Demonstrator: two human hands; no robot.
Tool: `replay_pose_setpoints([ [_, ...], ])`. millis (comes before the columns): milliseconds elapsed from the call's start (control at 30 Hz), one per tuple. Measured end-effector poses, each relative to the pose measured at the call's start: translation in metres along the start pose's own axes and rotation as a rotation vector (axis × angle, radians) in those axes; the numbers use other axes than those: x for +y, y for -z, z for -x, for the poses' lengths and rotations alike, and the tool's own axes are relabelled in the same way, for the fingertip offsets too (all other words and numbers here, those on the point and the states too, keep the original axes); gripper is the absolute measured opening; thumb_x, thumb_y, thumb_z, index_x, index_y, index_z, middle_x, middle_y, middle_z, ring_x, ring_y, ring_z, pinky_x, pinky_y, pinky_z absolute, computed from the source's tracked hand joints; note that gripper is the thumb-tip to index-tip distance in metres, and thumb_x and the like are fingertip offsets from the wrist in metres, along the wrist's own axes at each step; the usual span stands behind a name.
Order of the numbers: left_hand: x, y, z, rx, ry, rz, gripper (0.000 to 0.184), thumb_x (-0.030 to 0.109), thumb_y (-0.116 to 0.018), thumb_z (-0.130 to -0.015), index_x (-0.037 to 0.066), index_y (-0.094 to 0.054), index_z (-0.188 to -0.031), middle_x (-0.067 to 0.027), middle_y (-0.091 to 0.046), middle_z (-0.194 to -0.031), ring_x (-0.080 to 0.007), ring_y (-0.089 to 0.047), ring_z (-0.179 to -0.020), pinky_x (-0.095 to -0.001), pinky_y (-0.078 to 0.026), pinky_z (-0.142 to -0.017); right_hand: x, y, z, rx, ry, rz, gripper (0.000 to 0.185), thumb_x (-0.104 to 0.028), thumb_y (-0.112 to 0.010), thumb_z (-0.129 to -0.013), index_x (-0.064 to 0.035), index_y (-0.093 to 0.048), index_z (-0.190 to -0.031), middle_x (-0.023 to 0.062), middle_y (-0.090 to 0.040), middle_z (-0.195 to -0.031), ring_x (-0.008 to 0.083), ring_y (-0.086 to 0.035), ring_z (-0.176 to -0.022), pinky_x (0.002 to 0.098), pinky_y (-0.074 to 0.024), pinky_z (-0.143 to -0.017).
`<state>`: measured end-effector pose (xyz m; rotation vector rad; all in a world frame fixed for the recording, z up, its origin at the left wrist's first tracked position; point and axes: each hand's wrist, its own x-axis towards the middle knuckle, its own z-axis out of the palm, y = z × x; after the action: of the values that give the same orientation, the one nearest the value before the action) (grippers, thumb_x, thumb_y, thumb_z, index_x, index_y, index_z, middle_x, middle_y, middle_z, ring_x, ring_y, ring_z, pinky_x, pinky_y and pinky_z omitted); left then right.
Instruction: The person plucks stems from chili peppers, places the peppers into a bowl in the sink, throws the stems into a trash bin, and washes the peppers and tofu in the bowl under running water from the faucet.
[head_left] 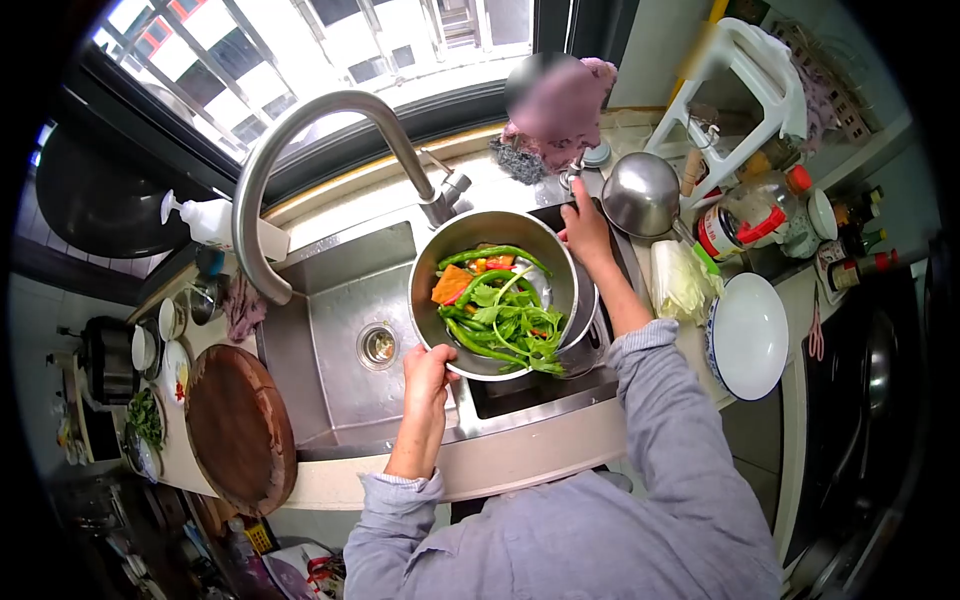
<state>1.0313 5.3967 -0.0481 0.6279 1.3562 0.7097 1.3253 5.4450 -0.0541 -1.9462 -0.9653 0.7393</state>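
A steel pot [418, 290] is held over the sink, tilted a little. Inside it lie long green peppers [478, 340], an orange chunk of vegetable [453, 284] and leafy green stalks [525, 328]. My left hand [428, 372] grips the pot's near-left rim, thumb on top. Beyond the pot's far-right side, my right hand [585, 232] stretches out with its fingers extended and apart from the rim. Its fingertips are close to a small metal fitting [572, 178] at the counter's back; whether they touch it is unclear.
The sink [340, 300] has a curved faucet [260, 190] over its left basin. A round chopping board [235, 430] leans at left. Right of the sink are a steel saucepan [640, 195], a cabbage [680, 280], a white bowl [750, 340] and bottles. A pink cloth [560, 125] is behind.
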Motion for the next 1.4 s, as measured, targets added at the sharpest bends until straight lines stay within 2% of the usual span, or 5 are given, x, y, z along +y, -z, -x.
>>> replay_pose_setpoints([
  [100, -0.002, -0.015, -0.003, -0.001, -0.008, 0.025, 0.011, -0.004, -0.052, -0.068, -0.002, -0.053, -0.078, -0.0057, -0.056, -0.063, -0.0114, -0.049, -0.041, -0.0208, -0.037, -0.034, 0.046, -0.009, -0.026, 0.111, 0.564, 0.423, 0.047, -0.021, -0.045, -0.085, -0.0135, -0.033, -0.130, 0.0177, -0.052, -0.119, 0.0312, -0.061, -0.087, 0.0368, -0.0472, -0.077],
  [500, 0.019, -0.014, -0.054, -0.007, -0.150, -0.266, 0.014, -0.001, -0.052, -0.066, 0.000, -0.058, -0.078, -0.0036, -0.056, -0.060, -0.0094, -0.048, -0.042, -0.0232, -0.038, -0.038, 0.061, -0.006, 0.068, -0.435, -0.438, -0.583, 0.036, -0.021, -0.055, -0.077, -0.0016, -0.054, -0.107, 0.0088, -0.062, -0.085, 0.0181, -0.062, -0.072, 0.0337, -0.0526, -0.052],
  [667, 0.027, -0.045, -0.040, 0.404, -1.095, -0.923, 0.036, 0.008, -0.054, -0.078, -0.001, -0.051, -0.113, -0.0156, -0.060, -0.097, -0.0301, -0.056, -0.087, -0.0368, -0.044, -0.079, 0.079, -0.047, 0.100, -0.083, -0.355, -0.705, 0.051, -0.004, -0.049, -0.063, 0.0019, -0.046, -0.113, 0.0137, -0.056, -0.094, 0.0218, -0.061, -0.072, 0.0322, -0.0523, -0.050],
  [700, 0.031, -0.058, -0.034, 0.352, -1.241, -0.928, 0.031, 0.005, -0.051, -0.080, 0.002, -0.053, -0.111, -0.0157, -0.059, -0.101, -0.0306, -0.054, -0.094, -0.0379, -0.042, -0.083, 0.089, -0.057, 0.103, 0.007, -0.328, -0.699, 0.053, -0.007, -0.051, -0.062, 0.0033, -0.049, -0.114, 0.0174, -0.057, -0.106, 0.0273, -0.055, -0.100, 0.0330, -0.0421, -0.087],
  [1400, 0.001, -0.099, -0.105, -0.010, -0.933, -0.923, 0.023, 0.008, -0.057, -0.079, 0.003, -0.056, -0.101, -0.0135, -0.058, -0.093, -0.0282, -0.057, -0.083, -0.0343, -0.044, -0.074, 0.099, -0.065, 0.121, 0.029, -0.413, -0.419, 0.056, -0.019, -0.045, -0.071, -0.0007, -0.036, -0.124, 0.0272, -0.058, -0.089, 0.0375, -0.058, -0.078, 0.0411, -0.0458, -0.071],
])
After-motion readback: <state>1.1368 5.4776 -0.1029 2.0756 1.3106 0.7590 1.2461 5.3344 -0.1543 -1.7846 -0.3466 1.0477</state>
